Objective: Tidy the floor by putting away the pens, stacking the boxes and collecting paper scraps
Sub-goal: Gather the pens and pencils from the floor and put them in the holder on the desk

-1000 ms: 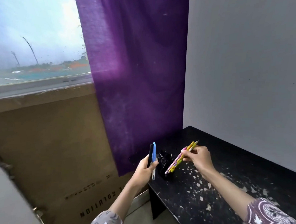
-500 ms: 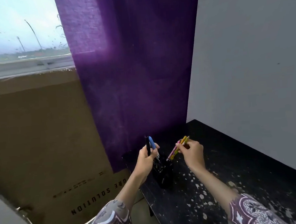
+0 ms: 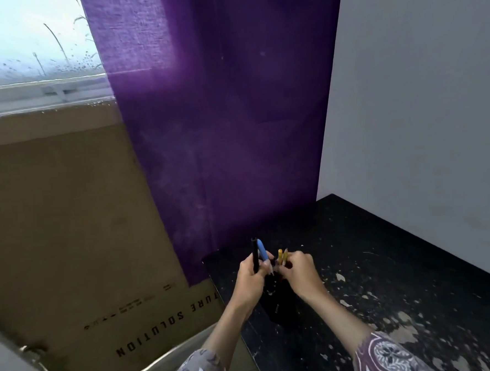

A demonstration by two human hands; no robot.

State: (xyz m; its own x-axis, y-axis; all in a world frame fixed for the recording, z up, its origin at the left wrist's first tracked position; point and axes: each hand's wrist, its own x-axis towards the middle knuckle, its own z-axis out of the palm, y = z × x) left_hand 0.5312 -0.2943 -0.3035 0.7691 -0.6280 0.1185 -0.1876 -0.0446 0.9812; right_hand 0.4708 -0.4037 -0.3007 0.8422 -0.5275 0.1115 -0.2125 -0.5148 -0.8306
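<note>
Left hand (image 3: 251,281): grip closed around two pens held upright, a slim black pen (image 3: 254,255) and a blue-capped pen (image 3: 261,249); both tops stand clear above the fist.
Right hand (image 3: 299,271): grip narrow, fingertips pinched on a small bundle of yellow pencils (image 3: 282,256); their tops point to 12 o'clock, their lower ends are hidden behind the fingers.
Hand spacing: the two hands sit just beside each other, left at 9 o'clock of the holder, right at 3 o'clock.
Pen holder (image 3: 277,303): dark black cup, upright, directly below and between the hands; its mouth is hidden by the fingers, so whether the pencils are already inside cannot be told.
Surface (image 3: 386,262): black tabletop with worn pale flecks; the holder stands near its 9 o'clock edge, close to the far left corner.
Purple curtain (image 3: 219,115): plain fabric panel hanging at 12 o'clock behind the holder, its hem reaching down to the surface corner.
Cardboard box (image 3: 68,224): large brown panel at 9 o'clock, leaning below the window, black lettering printed upside down.
Window (image 3: 28,41): at 10 o'clock, glass spotted with drops.
Wall (image 3: 418,88): plain grey, at 2 o'clock, meeting the surface along its far edge.
Sleeves: patterned maroon-and-white fabric on both forearms at 6 o'clock.
</note>
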